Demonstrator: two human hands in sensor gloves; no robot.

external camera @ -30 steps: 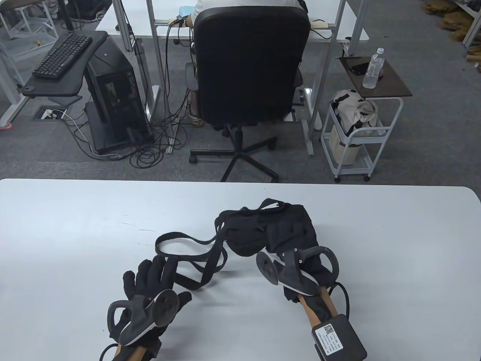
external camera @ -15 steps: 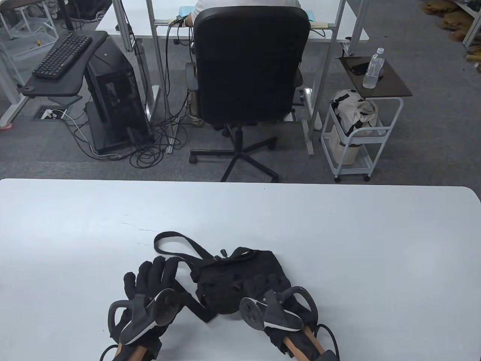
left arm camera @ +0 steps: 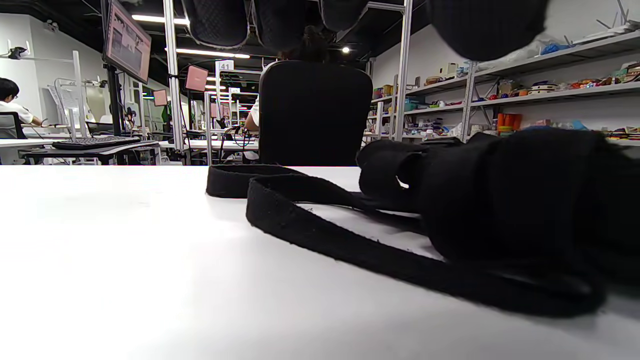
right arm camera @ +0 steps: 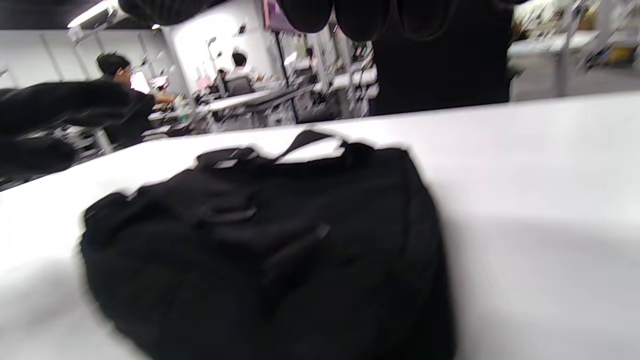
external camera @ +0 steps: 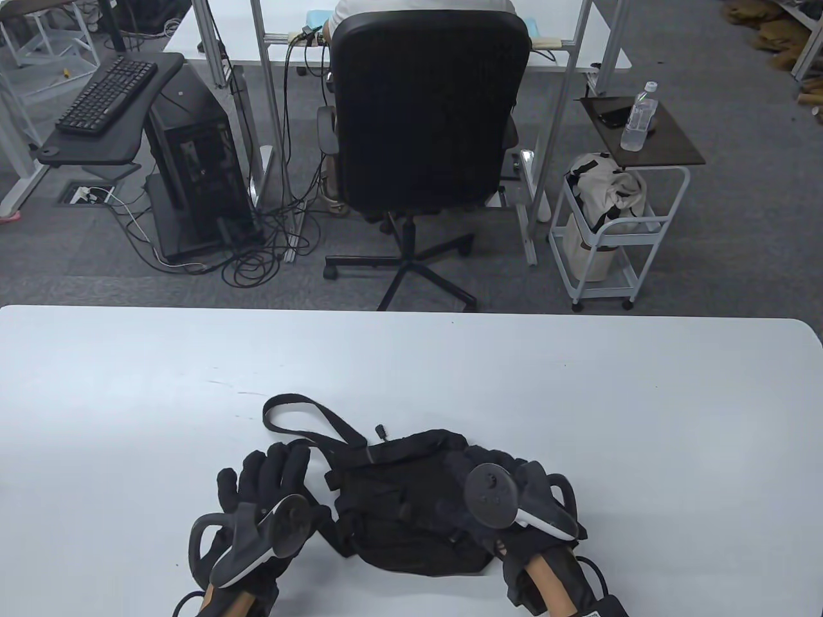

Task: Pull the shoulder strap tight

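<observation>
We see a small black fabric bag (external camera: 411, 508) lying on the white surface (external camera: 578, 398) at its 6 o'clock edge, its black webbing shoulder strap (external camera: 302, 411) looping out toward 10 o'clock. Our left grip (external camera: 270, 488) rests released, fingers straight, beside the strap. Our right grip (external camera: 508, 488) lies over the bag's 3 o'clock side; its state we cannot tell.

The right wrist view is motion-blurred, so the bag (right arm camera: 280, 245) shows no buckle detail. In the table view the right hand (external camera: 514, 508) covers the bag's right end, its grip there hidden.
</observation>
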